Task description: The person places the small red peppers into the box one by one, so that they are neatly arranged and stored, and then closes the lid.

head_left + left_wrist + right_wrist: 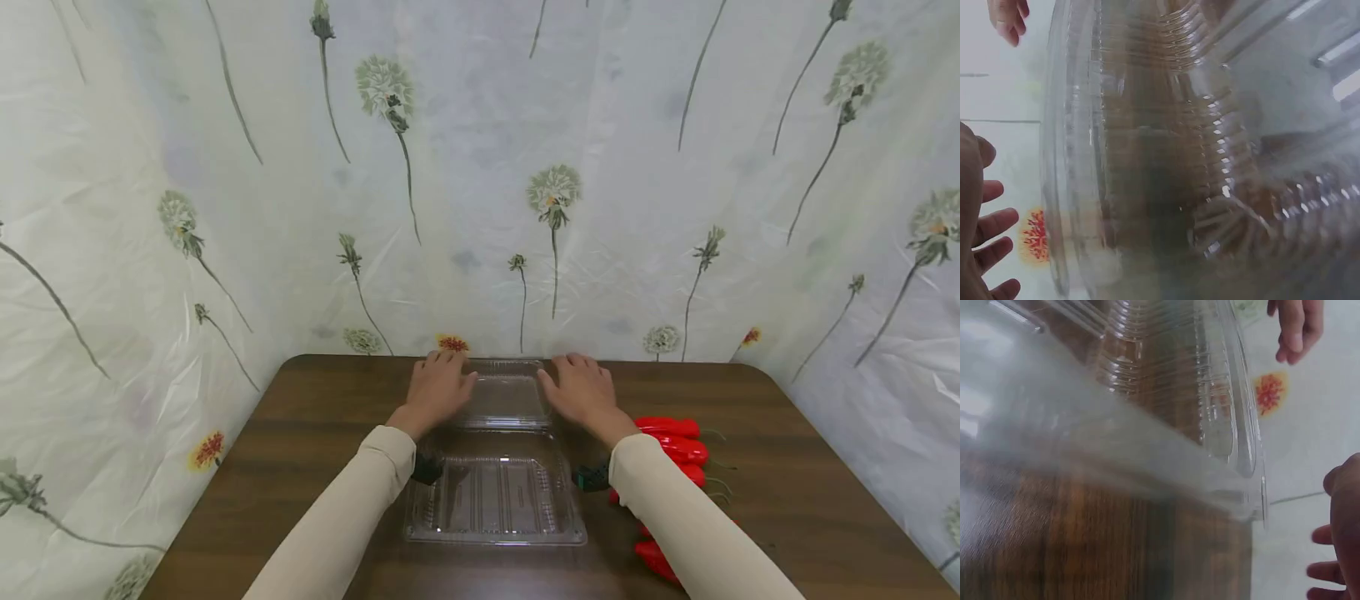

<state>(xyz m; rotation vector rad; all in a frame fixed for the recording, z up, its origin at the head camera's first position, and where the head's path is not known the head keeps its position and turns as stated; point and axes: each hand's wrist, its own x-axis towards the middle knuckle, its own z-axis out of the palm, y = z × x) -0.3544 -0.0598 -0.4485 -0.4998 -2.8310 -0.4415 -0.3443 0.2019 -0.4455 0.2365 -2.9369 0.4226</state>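
Note:
A clear plastic clamshell container lies opened out on the table, its ribbed base [498,500] towards me and its lid [504,400] on the far side. My left hand [438,387] is at the lid's left side, my right hand [581,390] at its right. In the left wrist view the fingers [997,226] are loosely spread, with a gap between them and the plastic rim. The right wrist view likewise has the fingers [1325,572] relaxed and apart from the container [1235,412]. Neither hand holds anything.
Several red chili peppers [678,450] with green stems lie right of the container, partly hidden by my right forearm. The brown wooden table [780,492] ends at a back edge, against a pale flower-printed curtain [465,200] that also covers both sides.

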